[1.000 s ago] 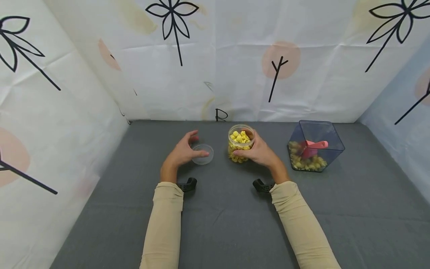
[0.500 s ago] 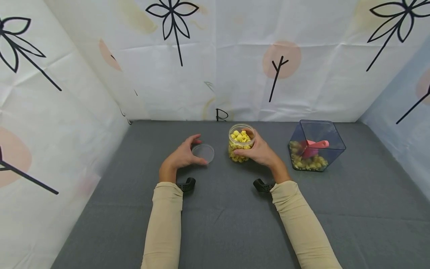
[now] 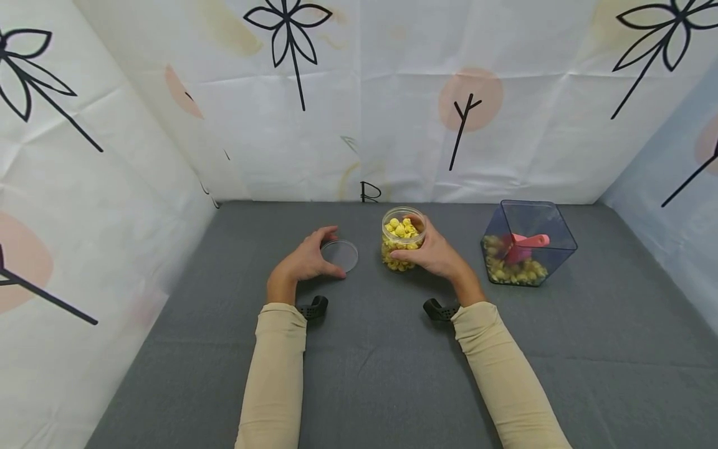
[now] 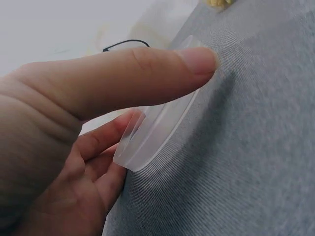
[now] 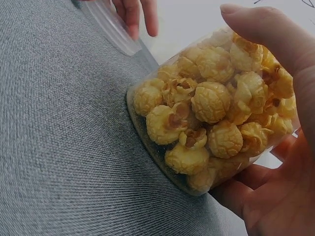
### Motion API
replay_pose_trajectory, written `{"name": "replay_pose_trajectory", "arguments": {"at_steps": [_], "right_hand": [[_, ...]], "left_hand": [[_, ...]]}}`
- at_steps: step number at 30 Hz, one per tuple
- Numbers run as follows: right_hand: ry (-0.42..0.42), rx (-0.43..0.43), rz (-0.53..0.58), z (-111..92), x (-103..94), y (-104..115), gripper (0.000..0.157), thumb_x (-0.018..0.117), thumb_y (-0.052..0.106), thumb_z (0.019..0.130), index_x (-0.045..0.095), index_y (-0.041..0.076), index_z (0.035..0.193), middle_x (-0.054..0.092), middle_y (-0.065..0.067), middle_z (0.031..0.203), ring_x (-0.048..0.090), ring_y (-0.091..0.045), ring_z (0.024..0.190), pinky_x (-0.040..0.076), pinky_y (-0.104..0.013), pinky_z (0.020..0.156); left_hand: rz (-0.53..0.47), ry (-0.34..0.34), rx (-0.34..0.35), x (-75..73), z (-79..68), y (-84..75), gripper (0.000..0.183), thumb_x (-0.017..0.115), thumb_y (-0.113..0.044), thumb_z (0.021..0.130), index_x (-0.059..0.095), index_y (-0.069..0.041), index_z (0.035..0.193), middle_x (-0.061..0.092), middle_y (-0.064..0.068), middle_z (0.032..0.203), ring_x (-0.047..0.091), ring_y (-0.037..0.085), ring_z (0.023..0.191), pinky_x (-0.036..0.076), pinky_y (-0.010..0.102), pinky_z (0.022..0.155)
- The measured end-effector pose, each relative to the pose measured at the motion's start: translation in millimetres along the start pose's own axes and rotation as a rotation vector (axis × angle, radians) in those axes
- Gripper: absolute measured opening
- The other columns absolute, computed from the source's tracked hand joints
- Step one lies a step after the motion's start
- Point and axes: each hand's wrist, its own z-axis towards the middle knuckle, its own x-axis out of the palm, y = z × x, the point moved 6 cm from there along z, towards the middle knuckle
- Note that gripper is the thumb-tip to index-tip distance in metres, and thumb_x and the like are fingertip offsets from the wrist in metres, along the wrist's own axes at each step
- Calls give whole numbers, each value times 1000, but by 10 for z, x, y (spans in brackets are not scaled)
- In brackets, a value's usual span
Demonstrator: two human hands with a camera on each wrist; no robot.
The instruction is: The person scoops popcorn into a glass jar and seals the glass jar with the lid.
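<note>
A clear round lid (image 3: 340, 254) lies close over the grey cloth, left of the jar. My left hand (image 3: 305, 259) pinches its rim, thumb at the near edge and fingers at the far edge. In the left wrist view the lid (image 4: 160, 130) shows edge-on between thumb and fingers. An uncapped clear jar (image 3: 399, 249) of yellow popcorn stands upright, and my right hand (image 3: 433, 252) grips its right side. The right wrist view shows popcorn (image 5: 209, 103) through the jar wall, with the thumb and fingers wrapped around it.
At the right stands a bluish see-through square bin (image 3: 552, 249) with popcorn at its bottom and a pink scoop (image 3: 527, 242) inside. Grey cloth (image 3: 370, 374) covers the table. A white patterned curtain (image 3: 392, 125) rises behind and at both sides.
My left thumb has moved from over the lid to its near edge, and the left fingers have come down to its far edge. The right hand and jar have stayed put.
</note>
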Motion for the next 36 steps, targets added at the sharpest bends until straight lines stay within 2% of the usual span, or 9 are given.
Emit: {"name": "replay_pose_trajectory", "arguments": {"at_steps": [5,13,18,20,26,36], "right_hand": [[-3,9,-2,-2,-3,-3,92,82,18,88,23,17,158,25,-8,164,53,-28,128,49,-23,89],[-3,12,-4,8,8,-6,92,82,18,87,23,17,158,24,-7,165,53,-29,129,50,-28,92],[-1,13,11,9,14,-11,91,82,18,88,23,17,158,25,-8,164,50,-31,134,49,-37,100],[-4,14,15,8,14,-15,91,82,18,88,23,17,158,25,-8,165,49,-31,135,47,-42,104],[-17,20,11,1,4,-22,93,82,18,87,23,17,158,23,-10,165,48,-32,137,45,-47,107],[-6,12,17,10,13,-23,94,82,18,88,21,15,159,23,-10,165,50,-32,135,46,-46,107]], "left_hand": [[-66,-35,29,-36,-2,-120,110,90,-20,77,21,-17,163,38,9,163,34,31,152,37,56,117],[-188,-113,112,-101,-34,-391,106,89,-16,79,23,-30,161,39,6,162,29,24,156,36,52,120],[-249,-173,152,-122,-40,-460,107,88,-13,79,23,-29,162,39,7,161,34,23,154,34,46,124],[-268,-197,166,-121,-33,-481,108,88,-12,78,22,-28,162,41,6,161,37,24,152,36,44,123],[-259,-233,192,-75,-16,-607,109,88,-14,79,21,-24,164,43,0,160,41,25,150,41,42,119],[-232,-226,200,-51,-51,-760,112,89,-15,79,18,-28,164,42,-3,160,39,27,151,44,45,116]]}}
